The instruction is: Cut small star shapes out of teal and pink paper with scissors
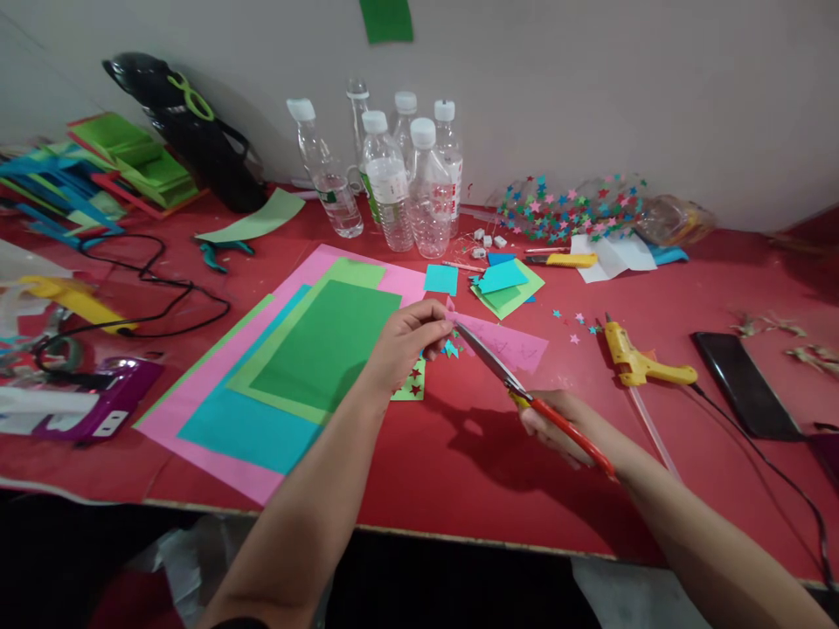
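My left hand (pixel 410 342) pinches a small pink paper piece (pixel 449 306) between thumb and fingers. My right hand (pixel 564 428) is wrapped round the scissors (pixel 488 356), which have red and yellow handles. The blade tips point up and left, right by my left fingertips. A pink paper strip (pixel 508 341) with drawn star outlines lies beyond the blades. Under and beside my left hand, a light green paper with red stars (pixel 417 384) rests on the table, with small blue stars (pixel 451 349) close by.
Large coloured sheets (pixel 328 341) lie left. Plastic bottles (pixel 429 196) stand at the back. A yellow glue gun (pixel 629 354), a phone (pixel 747 384) and cables are on the right of the red table (pixel 459 489). A yellow cutter (pixel 570 259) lies behind.
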Tool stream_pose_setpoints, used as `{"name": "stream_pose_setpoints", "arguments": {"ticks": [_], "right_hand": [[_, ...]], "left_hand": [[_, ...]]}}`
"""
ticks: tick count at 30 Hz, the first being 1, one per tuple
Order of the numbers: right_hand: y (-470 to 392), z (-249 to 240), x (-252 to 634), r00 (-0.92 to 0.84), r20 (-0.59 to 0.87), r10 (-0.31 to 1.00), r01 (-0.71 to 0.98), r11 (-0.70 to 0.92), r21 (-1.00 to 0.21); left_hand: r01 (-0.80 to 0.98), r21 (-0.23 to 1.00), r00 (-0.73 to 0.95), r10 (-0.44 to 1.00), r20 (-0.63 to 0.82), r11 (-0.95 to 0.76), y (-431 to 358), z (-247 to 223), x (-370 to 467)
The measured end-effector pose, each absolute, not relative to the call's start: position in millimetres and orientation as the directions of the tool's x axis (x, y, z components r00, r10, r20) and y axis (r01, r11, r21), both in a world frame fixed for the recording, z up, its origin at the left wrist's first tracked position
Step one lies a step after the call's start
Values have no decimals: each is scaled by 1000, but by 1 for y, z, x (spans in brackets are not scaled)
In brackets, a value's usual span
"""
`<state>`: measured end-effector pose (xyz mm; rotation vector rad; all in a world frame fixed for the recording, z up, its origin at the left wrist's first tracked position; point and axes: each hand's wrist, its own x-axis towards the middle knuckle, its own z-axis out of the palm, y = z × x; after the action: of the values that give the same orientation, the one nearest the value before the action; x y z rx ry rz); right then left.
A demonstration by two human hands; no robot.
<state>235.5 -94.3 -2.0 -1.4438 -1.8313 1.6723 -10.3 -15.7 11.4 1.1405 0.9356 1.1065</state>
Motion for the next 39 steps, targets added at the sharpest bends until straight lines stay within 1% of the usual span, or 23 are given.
{"name": "stream_pose_setpoints", "arguments": {"ticks": [4, 7, 9, 11, 15, 21, 25, 30, 35, 39], "right_hand": [[-93, -3, 234, -455, -436, 776, 474, -204, -857], [-93, -1, 231, -432, -477, 766, 478, -254, -841], [-93, 0, 230, -433, -477, 765, 466, -263, -845], [-94, 0, 231, -451, -454, 769, 446, -247, -860], [-94, 2, 234, -493, -393, 776, 451, -158, -878], [-91, 2, 235, -503, -366, 783, 475, -103, -874], [-89, 5, 234, -498, -364, 787, 509, -74, -857], [-89, 11, 231, -473, -421, 774, 532, -130, -837], [-91, 5, 232, -468, -420, 777, 482, -174, -859], [-90, 4, 232, -456, -429, 780, 473, -197, -859]], "left_hand": [[-191, 979, 222, 974, -32, 76, -16, 14, -10], [-243, 967, 203, 979, -28, 78, -17, 13, -7], [-275, 959, 191, 981, -17, 71, -18, 12, -6], [-284, 957, 182, 983, -7, 59, -18, 11, -4], [-250, 967, 167, 986, -11, 53, -19, 12, -5], [-162, 985, 174, 984, -34, 63, -18, 14, -8], [-125, 991, 193, 981, -19, 44, -18, 13, -9], [-139, 990, 172, 985, -12, 37, -17, 14, -8], [-167, 985, 162, 987, -10, 38, -18, 12, -5], [-188, 981, 154, 988, -20, 49, -18, 9, -3]]}}
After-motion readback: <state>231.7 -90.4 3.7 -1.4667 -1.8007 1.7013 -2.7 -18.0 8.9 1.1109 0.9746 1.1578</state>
